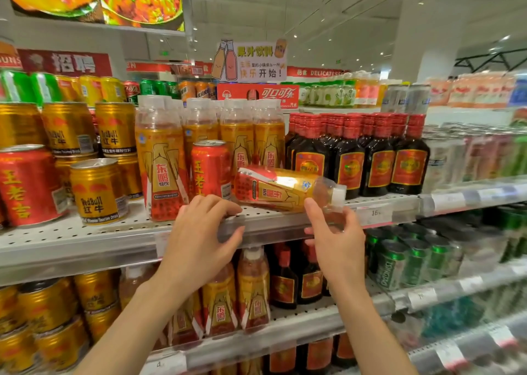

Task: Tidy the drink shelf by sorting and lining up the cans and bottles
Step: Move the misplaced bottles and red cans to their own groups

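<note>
A gold and red bottle (285,190) lies on its side on the middle shelf (94,233), its white cap pointing right. My right hand (336,240) is just below its neck, thumb touching the bottle, fingers apart and not wrapped around it. My left hand (199,240) rests on the shelf's front edge, fingers on top, thumb under the rail, holding nothing. Just behind its fingers stands a tall red can (211,169) among upright gold bottles (162,163). Dark red-capped bottles (350,158) line up at right. Gold cans (98,190) and a large red can (27,185) stand at left.
Pale cans (473,155) fill the shelf's far right. The lower shelf holds gold cans, gold bottles (253,289), dark bottles and green cans (413,260). Price tags run along the rails. A top shelf holds mixed cans and a red Coca-Cola box (258,95).
</note>
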Demonstrator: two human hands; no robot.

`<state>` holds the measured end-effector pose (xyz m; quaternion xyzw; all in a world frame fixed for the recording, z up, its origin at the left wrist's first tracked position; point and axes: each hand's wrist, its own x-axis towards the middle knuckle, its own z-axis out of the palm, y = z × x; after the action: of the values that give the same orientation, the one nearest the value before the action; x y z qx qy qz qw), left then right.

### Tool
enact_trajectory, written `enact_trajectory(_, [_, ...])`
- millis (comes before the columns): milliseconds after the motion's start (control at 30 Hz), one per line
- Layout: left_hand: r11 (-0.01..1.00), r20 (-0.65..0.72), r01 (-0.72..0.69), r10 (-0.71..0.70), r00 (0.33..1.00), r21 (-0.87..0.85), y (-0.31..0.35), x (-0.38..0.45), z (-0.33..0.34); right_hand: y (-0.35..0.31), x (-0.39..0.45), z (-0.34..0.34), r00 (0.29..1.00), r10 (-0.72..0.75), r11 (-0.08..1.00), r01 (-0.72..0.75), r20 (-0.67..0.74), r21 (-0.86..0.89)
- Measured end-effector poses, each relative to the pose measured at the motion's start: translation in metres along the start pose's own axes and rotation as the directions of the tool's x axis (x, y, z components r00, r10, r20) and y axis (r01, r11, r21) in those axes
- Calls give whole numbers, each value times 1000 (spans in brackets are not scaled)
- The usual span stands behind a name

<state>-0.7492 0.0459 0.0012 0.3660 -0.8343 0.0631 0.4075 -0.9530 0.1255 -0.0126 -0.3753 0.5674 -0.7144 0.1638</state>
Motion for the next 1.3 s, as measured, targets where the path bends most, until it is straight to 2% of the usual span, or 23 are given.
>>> enact_trajectory(133, [1000,-18,23,-23,1000,-6,-2,-2,-2,-6,0,9,999,11,997,-8,-38,83])
enact_trajectory(300, [999,-36,45,-44,998,11,-7,-7,-9,-21,5,18,992,-96,983,107,-78,152])
enact_trajectory(467, [1000,-28,7,-6,1000,28,-12,-9,-15,-52,28,27,955,-290,956,291,-59,26])
enact_trajectory(633, [999,-16,-37,38,999,11,-15,-8,-18,-89,62,43,899,-421,875,437,119,-207])
enact_trajectory(867, [999,-15,-30,30,999,-31,-18,-6,-19,-89,77,73,848,-406,769,518,340,-374])
enact_trajectory(1033, [999,-22,-29,29,999,-31,-20,-7,-18,-75,65,70,866,-315,819,454,387,-350])
enact_trajectory(1200, [999,-28,-31,30,999,-32,-21,-8,-16,-48,49,70,906,-288,848,392,310,-357])
enact_trajectory(1300, [998,-14,-37,37,999,-48,-22,-8,-17,-48,62,64,899,-218,880,350,381,-322])
